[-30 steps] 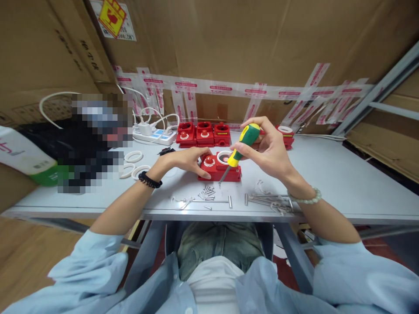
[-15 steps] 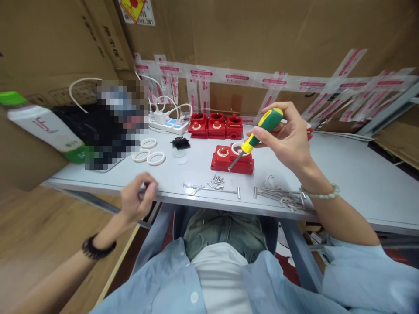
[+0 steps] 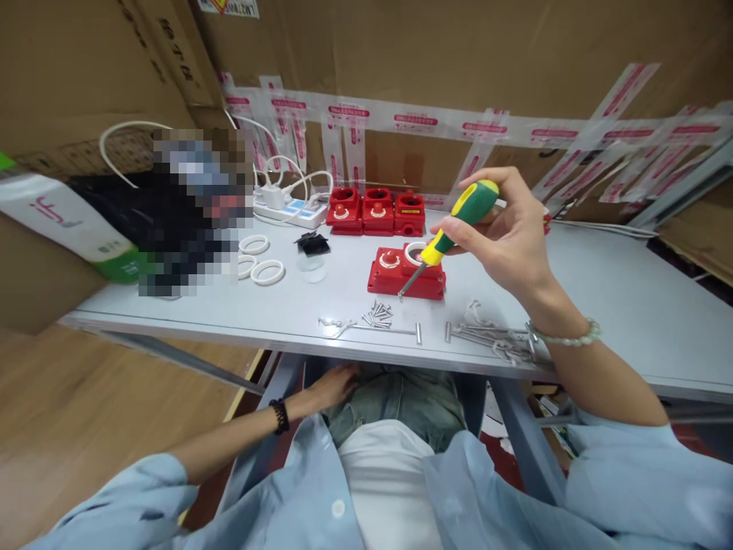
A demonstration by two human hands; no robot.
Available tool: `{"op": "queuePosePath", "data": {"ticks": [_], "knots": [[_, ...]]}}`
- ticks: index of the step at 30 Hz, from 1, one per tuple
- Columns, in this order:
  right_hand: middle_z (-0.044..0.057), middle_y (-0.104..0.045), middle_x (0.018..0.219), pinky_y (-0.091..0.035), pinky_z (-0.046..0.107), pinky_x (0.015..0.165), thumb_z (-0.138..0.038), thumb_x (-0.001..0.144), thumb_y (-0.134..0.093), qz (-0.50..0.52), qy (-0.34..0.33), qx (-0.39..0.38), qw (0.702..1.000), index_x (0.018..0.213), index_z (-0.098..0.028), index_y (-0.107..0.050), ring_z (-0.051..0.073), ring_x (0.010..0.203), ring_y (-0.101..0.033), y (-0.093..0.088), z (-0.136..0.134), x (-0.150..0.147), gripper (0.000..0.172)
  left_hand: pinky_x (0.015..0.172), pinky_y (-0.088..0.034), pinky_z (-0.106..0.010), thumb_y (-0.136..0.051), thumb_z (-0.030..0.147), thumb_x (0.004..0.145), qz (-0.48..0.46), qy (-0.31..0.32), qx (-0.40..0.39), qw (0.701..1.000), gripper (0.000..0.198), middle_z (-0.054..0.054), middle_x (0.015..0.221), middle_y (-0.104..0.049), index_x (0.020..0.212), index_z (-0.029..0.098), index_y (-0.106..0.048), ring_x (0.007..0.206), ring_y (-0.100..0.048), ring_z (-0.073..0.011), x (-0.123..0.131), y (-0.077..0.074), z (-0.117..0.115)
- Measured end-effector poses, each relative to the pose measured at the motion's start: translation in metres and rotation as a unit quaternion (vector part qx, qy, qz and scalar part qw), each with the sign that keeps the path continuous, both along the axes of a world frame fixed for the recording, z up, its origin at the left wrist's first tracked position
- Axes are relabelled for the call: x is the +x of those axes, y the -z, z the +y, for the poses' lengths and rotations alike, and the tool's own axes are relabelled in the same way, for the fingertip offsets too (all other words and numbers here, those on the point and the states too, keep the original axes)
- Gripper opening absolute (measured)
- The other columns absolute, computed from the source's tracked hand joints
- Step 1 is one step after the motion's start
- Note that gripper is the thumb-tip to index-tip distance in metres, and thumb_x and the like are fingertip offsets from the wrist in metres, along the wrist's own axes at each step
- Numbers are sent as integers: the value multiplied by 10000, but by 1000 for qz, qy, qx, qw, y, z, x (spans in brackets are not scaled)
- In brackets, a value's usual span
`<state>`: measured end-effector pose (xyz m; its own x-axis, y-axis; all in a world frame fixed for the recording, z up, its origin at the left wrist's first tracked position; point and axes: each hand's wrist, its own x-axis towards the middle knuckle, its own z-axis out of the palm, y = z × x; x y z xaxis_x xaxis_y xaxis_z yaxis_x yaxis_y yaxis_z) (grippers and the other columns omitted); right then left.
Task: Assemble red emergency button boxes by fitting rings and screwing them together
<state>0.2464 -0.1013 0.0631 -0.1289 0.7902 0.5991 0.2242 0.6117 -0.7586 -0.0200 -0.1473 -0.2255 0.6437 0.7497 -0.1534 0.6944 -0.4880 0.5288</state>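
My right hand (image 3: 507, 233) grips a green and yellow screwdriver (image 3: 455, 225), its tip hanging just in front of a red two-button box (image 3: 405, 276) on the grey table (image 3: 601, 305). My left hand (image 3: 335, 384) rests on my lap under the table's front edge; its fingers are mostly hidden. A small heap of screws (image 3: 376, 315) lies in front of the red box, with long metal pins (image 3: 486, 338) to its right.
Three red boxes (image 3: 376, 211) stand in a row at the back beside a white power strip (image 3: 285, 211). White rings (image 3: 259, 260) and a small clear cup with a black lid (image 3: 312, 256) lie left of centre. Cardboard boxes wall the back.
My left hand left the red box, dropped past the table's front edge and now lies on my lap. The right hand keeps the screwdriver over the box.
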Motion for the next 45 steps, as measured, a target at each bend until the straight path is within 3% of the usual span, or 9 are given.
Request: {"op": "queuePosePath", "data": {"ticks": [6,10,13,17,21,27,32,37,45], "knots": [[-10,-616,925,-637,339,574,-511,659,-841,9,-8,0,1000,1032,-314,-548,194,805,-699,0,3,2,513,763,-536,-374,-499,90,797,62,51,-11,997,221,-96,910,-707,853,198,-683,935,-687,-279,23,11,4],[-13,-596,895,-635,349,566,-485,668,-841,16,-8,-7,1000,1026,-315,-534,198,796,-694,-3,0,3,502,710,-533,-375,-501,75,799,99,73,-10,992,197,-100,854,-704,785,194,-657,827,-689,-272,27,-8,3],[-17,-573,864,-635,348,558,-469,681,-836,22,-6,-14,1000,1022,-307,-525,187,760,-685,-5,-2,3,489,689,-530,-332,-501,89,824,80,82,3,993,182,-90,925,-700,871,188,-646,781,-680,-226,20,-57,-16],[-15,-572,868,-637,334,564,-475,665,-845,24,-3,-5,1000,1009,-300,-523,171,749,-670,-7,-3,3,503,677,-521,-240,-544,152,901,-135,196,113,965,103,-9,820,-688,920,218,-621,739,-654,-142,7,-154,-37],[-21,-568,844,-640,337,570,-499,654,-845,30,5,-1,1000,1015,-300,-520,166,725,-665,-8,-2,4,525,687,-522,-231,-534,134,937,-233,103,315,914,109,-24,823,-694,957,203,-615,738,-647,-126,9,-212,-8],[-29,-544,831,-634,338,571,-490,660,-837,29,16,-3,999,1016,-295,-500,169,719,-666,-8,0,7,527,678,-520,-253,-524,214,954,-156,107,333,924,162,-60,837,-677,943,157,-676,741,-649,-147,26,-211,43],[-12,-565,876,-634,354,592,-514,697,-805,16,18,12,1000,1041,-306,-495,200,790,-692,-6,3,8,507,835,-521,-321,-576,333,903,-201,10,337,920,222,-65,1002,-662,1060,187,-634,910,-629,-183,19,-230,65],[10,-614,980,-624,334,598,-538,779,-734,22,42,74,996,1090,-351,-493,219,874,-722,-7,18,14,435,1009,-458,-433,-747,579,715,-144,24,167,975,898,-158,1454,-477,1438,192,-380,1290,-499,-310,28,-233,112],[32,-657,1025,-635,372,683,-652,762,-687,25,84,84,993,1205,-369,-429,245,987,-706,-12,51,10,585,963,-477,-406,-828,511,642,-235,49,67,969,760,-133,1259,-617,1232,156,-507,1106,-610,-262,65,-217,129]]}}
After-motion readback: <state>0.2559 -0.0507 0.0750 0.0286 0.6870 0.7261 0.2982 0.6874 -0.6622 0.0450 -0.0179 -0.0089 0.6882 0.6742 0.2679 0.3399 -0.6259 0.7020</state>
